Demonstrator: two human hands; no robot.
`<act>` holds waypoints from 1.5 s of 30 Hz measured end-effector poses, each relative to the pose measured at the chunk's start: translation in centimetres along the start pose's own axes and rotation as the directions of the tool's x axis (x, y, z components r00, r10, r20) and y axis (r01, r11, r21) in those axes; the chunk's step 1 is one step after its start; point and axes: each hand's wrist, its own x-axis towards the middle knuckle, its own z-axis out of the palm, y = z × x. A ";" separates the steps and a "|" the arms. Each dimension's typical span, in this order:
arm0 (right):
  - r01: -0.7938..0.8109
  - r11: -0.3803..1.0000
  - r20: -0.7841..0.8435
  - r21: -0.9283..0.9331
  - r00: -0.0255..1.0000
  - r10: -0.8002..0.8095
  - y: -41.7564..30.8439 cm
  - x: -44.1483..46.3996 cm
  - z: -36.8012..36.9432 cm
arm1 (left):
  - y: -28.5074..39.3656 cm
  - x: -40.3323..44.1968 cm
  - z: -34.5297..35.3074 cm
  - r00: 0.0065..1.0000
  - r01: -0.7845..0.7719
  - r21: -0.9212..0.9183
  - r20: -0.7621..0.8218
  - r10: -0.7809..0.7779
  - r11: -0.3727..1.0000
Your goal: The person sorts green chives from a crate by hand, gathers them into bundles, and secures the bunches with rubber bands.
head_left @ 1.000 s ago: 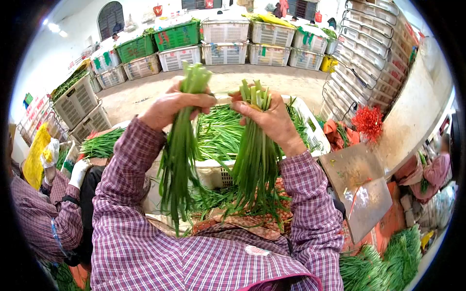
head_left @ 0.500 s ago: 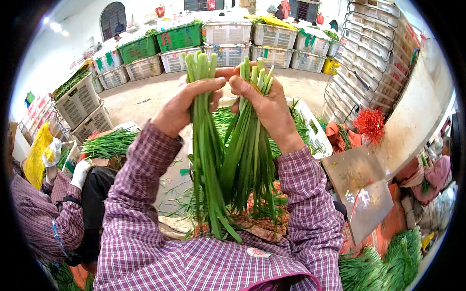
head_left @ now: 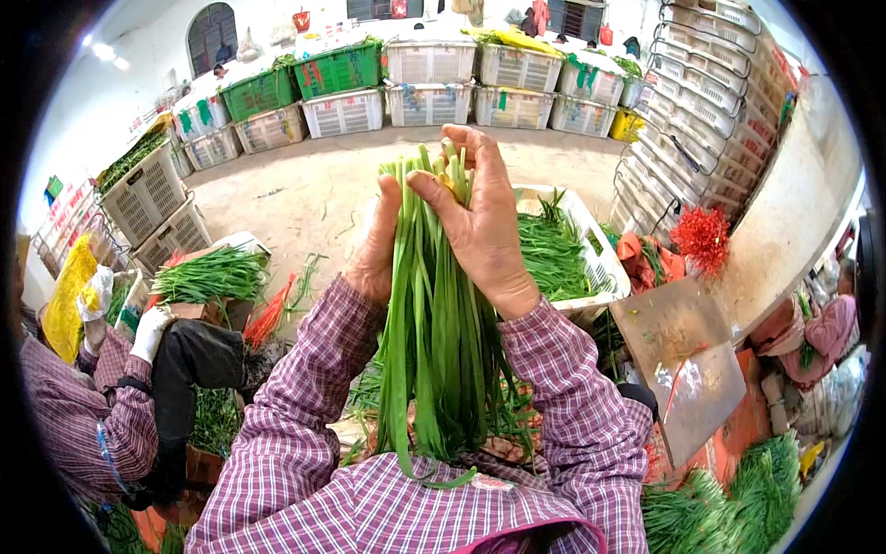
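Note:
One thick bunch of garlic chives (head_left: 434, 342) hangs upright in front of my chest, pale cut stems on top and long leaves drooping below. My left hand (head_left: 374, 245) is closed against its left side, thumb up, with its fingers hidden behind the stems. Around the upper right side curls my right hand (head_left: 478, 217), its thumb across the front near the stem tips and its fingers bent over behind. Beyond the right wrist, a white crate (head_left: 591, 235) holds more garlic chives (head_left: 549, 254). Loose leaves lie below the bunch.
At left, a person in white gloves (head_left: 152, 332) sits beside a pile of chives (head_left: 210, 275). A metal board (head_left: 678, 355) and red ties (head_left: 706, 240) are at right. Tall stacked crates (head_left: 706, 111) stand behind them; more crates (head_left: 429, 103) line the back.
Two separate bundles, one in each hand, have come together into a single bunch. My left hand has moved right and lower; my right hand has shifted slightly left.

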 end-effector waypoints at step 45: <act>0.358 0.828 0.656 -0.431 0.755 0.015 -0.8 -5.2 -3.1 | 14.0 11.3 4.3 0.906 -0.263 0.766 -0.013 0.424 0.586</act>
